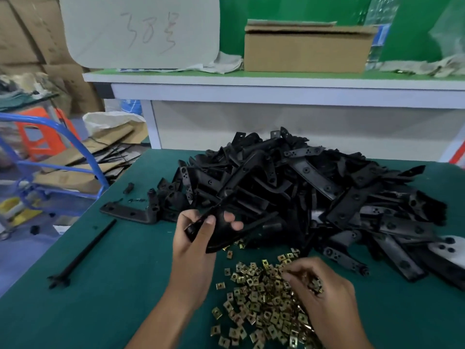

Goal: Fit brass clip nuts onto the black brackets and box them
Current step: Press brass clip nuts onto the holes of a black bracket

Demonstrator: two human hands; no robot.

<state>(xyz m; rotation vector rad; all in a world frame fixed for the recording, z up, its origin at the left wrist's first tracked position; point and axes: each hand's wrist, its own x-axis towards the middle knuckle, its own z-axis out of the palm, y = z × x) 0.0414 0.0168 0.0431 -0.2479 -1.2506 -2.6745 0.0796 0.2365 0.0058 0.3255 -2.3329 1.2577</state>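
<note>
A green bench mat [105, 285] carries a heap of black brackets [314, 187]. The left hand [198, 238] grips one bracket [216, 233]; the right hand [319, 288], fingers curled, digs among brass clip nuts [254, 295] (whether it has pinched one is unclear). Best to pinch a single nut and slide it on squarely.

Green wall [289, 8], white shelf [276, 80]

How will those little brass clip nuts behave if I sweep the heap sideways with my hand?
The brass clip nuts lie loose and flat on the green mat, so they would probably slide and scatter rather than roll. They look small and thin, likely light, and single ones may slip between the fingers of the right hand.
</note>
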